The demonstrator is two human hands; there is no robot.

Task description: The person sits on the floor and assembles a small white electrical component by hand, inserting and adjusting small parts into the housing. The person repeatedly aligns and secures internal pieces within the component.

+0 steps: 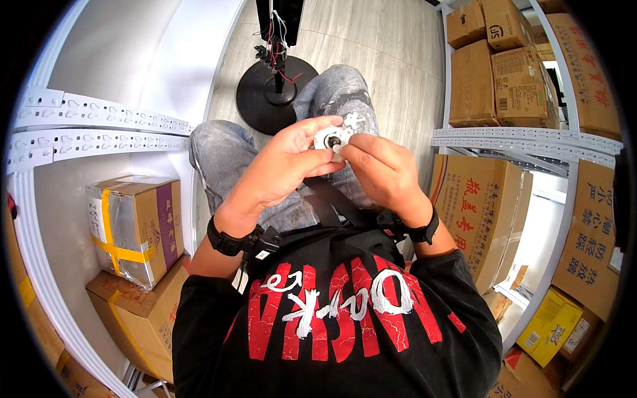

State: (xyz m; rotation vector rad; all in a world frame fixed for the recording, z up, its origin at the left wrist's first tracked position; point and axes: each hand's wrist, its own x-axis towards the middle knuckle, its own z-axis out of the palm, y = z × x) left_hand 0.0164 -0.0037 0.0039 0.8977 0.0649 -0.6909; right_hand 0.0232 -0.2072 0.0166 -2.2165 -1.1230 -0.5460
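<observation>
Above the lap, between both hands: one small white plastic fitting (322, 140), with a black round centre (334, 141). Left hand (282, 162): curled narrow around the fitting's left side, thumb at the near edge, forefinger at the far edge. Right hand (385, 169): thumb and forefinger pinched together at the fitting's right edge; whether a smaller piece sits between those tips cannot be told. Adjoining, beyond the right fingertips: a white cross-shaped piece (354, 121); attachment to the fitting unclear. Risks, as judged: a slip of either fingertip hold could drop the fitting past the grey jeans (225, 142) to the plank-patterned floor (388, 60); uneven pressure from the right fingers could tilt it or knock the centre askew; the cross-shaped piece, if loose, could fall. Orientation: centre-bearing face upward, toward the wearer's head; long axis seemingly slanting far-left to near-right, uncertain, as fingers cover the ends.
</observation>
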